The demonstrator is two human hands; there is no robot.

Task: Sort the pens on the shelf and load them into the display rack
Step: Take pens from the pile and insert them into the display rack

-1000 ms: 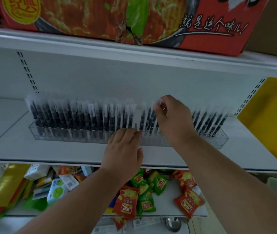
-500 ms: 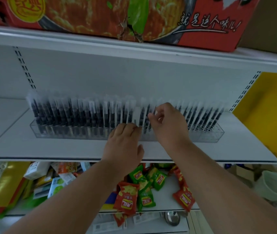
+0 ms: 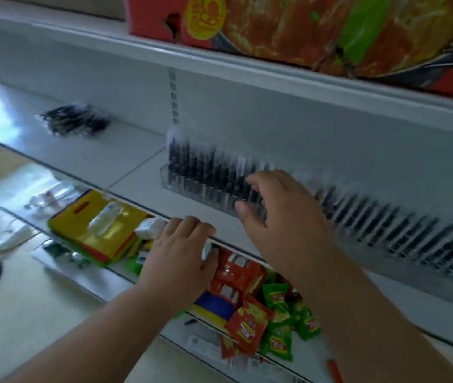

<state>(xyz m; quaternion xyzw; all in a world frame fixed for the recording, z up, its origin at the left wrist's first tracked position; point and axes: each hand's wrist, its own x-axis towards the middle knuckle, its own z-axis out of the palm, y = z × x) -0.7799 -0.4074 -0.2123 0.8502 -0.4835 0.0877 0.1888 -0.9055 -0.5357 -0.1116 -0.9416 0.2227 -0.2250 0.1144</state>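
- Standing nearly upright in the clear display rack (image 3: 192,189), the racked pens (image 3: 208,172) are dark-barrelled with pale caps, tops leaning slightly back toward the shelf's rear wall; the row is blurred toward the right.
- A loose pile of pens (image 3: 74,123) lies flat on the white shelf (image 3: 126,158), well apart to the left of the rack, long axes running roughly left-right (too blurred to tell caps from tips).
- Bare shelf lies between pile and rack, and a strip runs between rack and front edge.
- The right hand (image 3: 280,214) hovers before the rack's middle, fingers loosely spread, holding nothing.
- The left hand (image 3: 181,258) rests at the shelf's front edge, fingers curled over the lip; whether it grips the lip, I cannot tell.
- Red and green snack packets (image 3: 261,308) fill the lower shelf.
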